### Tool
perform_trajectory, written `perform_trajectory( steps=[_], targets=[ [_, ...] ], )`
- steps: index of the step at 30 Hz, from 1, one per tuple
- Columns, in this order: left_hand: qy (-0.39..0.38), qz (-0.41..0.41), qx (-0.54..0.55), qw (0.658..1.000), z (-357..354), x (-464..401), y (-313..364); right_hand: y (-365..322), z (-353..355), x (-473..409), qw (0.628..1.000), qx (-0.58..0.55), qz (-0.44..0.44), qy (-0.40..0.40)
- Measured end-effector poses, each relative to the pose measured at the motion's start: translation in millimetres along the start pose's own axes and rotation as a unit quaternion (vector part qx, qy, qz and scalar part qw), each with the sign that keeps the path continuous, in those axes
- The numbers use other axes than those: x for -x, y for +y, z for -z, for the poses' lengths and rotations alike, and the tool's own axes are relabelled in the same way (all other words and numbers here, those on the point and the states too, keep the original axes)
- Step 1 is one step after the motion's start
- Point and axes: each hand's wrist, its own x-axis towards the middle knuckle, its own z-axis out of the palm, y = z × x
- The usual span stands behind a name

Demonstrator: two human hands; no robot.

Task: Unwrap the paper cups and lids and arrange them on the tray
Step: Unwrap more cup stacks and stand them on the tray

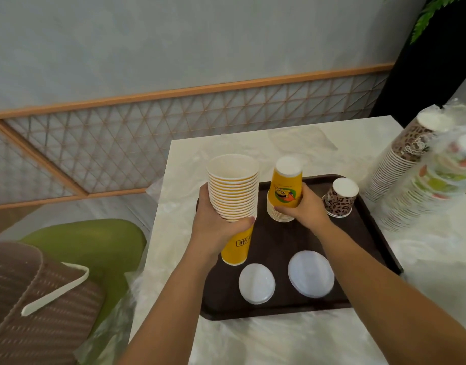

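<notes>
Left hand [221,222] wraps its fingers and thumb around the middle of a nested stack of yellow cups [233,206], mouths up, held at a slight tilt over the left edge of the brown tray [371,227]. Such a stack is light, but the thin paper walls would dent under a hard squeeze, and the loose nesting means the lower cups could slide out, so a grip low on the stack or a palm under the base looks safer. Next along, the right hand [303,206] curls round a shorter upside-down yellow stack [284,192] that stands on the tray, fingers at the band of rolled rims, the stiffest part to hold. Two white lids [256,283] lie flat on the near part of the tray; they look thin, flexible and best lifted by the edge. A leopard-print cup [340,198] stands inverted beside the right hand. Farthest right, wrapped stacks [416,175] lean on the table in slippery clear film, still to be opened.
</notes>
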Motion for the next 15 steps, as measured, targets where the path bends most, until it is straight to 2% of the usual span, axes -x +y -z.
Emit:
perform_trajectory(
  steps=[3,6,8,10,13,15],
  targets=[
    [0.004,-0.003,-0.013,1.0,1.6,2.4,0.1,-13.4,9.6,14.0,0.997,-0.011,0.049,0.064],
    [-0.002,-0.01,-0.035,0.999,1.3,5.2,-0.1,-52.0,30.8,42.7,0.967,-0.04,0.205,0.146],
    [-0.005,-0.01,-0.049,0.999,0.6,9.1,1.1,-82.3,45.7,58.6,0.939,-0.011,0.304,0.161],
    [-0.01,-0.017,-0.058,0.998,-0.6,13.6,3.8,-110.4,58.5,66.3,0.936,0.016,0.335,0.104],
    [-0.025,-0.034,-0.067,0.997,-3.2,21.8,10.1,-141.1,68.0,71.5,0.951,0.071,0.289,-0.086],
    [-0.034,-0.047,-0.084,0.995,-4.9,26.4,14.1,-149.6,68.1,70.4,0.94,0.129,0.27,-0.162]
  ],
)
